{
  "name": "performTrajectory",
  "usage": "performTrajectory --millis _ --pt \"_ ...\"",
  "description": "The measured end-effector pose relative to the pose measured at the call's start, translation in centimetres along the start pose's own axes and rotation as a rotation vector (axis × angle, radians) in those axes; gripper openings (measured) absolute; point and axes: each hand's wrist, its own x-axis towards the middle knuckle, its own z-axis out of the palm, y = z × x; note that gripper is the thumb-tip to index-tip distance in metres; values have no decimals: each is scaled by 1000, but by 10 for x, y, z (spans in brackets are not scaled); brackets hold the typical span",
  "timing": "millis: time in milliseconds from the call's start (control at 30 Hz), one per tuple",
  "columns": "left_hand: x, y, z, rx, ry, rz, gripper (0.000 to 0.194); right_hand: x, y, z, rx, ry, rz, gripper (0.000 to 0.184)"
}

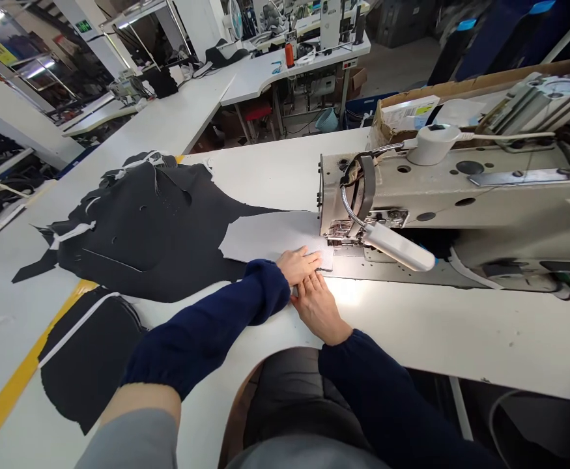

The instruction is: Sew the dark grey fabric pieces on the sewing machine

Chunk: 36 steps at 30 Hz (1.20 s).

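My left hand (300,266) lies with its fingers stretched out on the light grey side of a fabric piece (270,234). Just below it, my right hand (318,307) rests near the fabric's front edge, its fingers extended and its fingertips close to the left hand. The piece's right end reaches the needle area of a sewing machine (387,195), where a white lamp (399,247) lights the bed. Leftward, the fabric borders a heap of dark fabric pieces (167,221). What lies under my fingertips is hidden.
A stack of dark cut pieces (94,352) with a white strip (77,329) lies at the front left. Yellow tape (25,378) crosses the white table (460,326). Behind the machine stands a cardboard box (387,114); another worktable with an orange thread cone (289,55) is farther back.
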Motion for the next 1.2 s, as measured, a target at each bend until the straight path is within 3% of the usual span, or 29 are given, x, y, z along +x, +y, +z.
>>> performTrajectory --millis 600,733,1000,1200 --pt "49 -16 -1 -61 21 -190 38 37 41 12 28 1 -14 35" --pt "53 -15 -2 -58 25 -221 39 23 41 3 69 23 -5 37" --pt "48 -10 -3 -38 55 -229 41 -33 37 -21 82 37 41 37" --pt "47 -8 -4 -55 63 -240 42 -37 38 -17 93 57 28 35"
